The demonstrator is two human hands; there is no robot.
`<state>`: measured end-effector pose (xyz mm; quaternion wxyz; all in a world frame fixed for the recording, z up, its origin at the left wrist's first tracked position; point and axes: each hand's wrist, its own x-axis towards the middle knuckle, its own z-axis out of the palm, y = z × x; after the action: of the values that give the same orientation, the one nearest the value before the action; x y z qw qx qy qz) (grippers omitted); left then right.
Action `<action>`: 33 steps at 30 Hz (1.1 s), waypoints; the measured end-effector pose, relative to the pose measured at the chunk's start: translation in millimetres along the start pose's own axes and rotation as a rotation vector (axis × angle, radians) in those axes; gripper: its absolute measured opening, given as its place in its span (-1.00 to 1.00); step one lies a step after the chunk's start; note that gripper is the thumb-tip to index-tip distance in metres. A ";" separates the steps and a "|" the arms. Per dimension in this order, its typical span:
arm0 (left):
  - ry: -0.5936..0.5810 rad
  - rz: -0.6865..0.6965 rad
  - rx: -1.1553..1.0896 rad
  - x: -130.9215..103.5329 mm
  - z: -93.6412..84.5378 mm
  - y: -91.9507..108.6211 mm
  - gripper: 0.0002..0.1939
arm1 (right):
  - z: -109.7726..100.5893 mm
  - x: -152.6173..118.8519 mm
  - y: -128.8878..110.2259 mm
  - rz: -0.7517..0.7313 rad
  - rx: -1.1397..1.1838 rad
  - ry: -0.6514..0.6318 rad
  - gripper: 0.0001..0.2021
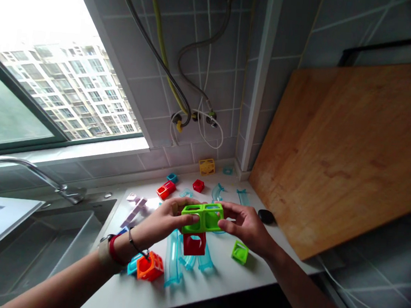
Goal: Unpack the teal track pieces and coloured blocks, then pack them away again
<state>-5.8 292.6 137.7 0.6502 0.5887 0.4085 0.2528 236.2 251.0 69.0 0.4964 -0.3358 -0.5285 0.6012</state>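
Between my two hands is a bright green double-cube toy block (202,219) with round openings in its faces. My left hand (174,214) grips its left end, thumb across the front. At the right end, my right hand (242,223) holds it with thumb and fingers. Just below the green block shows a red cube block (194,244); whether the two are joined I cannot tell. Clear blue track pieces (174,260) lie behind and under it on the counter. A single green cube (240,252) sits below my right hand. An orange block (150,266) lies near my left wrist.
On the white counter (216,290) are more pieces: a red block (166,190), a yellow block (207,166), purple pieces (137,210) and a black oval object (265,216). A sink (73,243) with a faucet (43,177) is at left. A wooden board (347,155) leans at right.
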 end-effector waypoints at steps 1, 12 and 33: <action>0.005 -0.005 -0.005 -0.8 1.9 -0.3 -0.56 | -0.8 -0.9 0.6 -0.002 -0.003 0.003 -0.47; -0.020 -0.095 0.078 -9.7 -0.8 -8.5 -0.46 | 5.0 -7.2 9.9 0.040 -0.024 0.004 -0.43; 0.496 -0.135 -0.591 -81.2 43.3 -86.0 -0.50 | -47.4 -101.2 104.2 0.151 -1.047 0.218 -0.48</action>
<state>-26.7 187.2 71.9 0.6883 0.2689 0.5006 0.4509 283.5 174.4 -54.5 0.2702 -0.6358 -0.6772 0.2530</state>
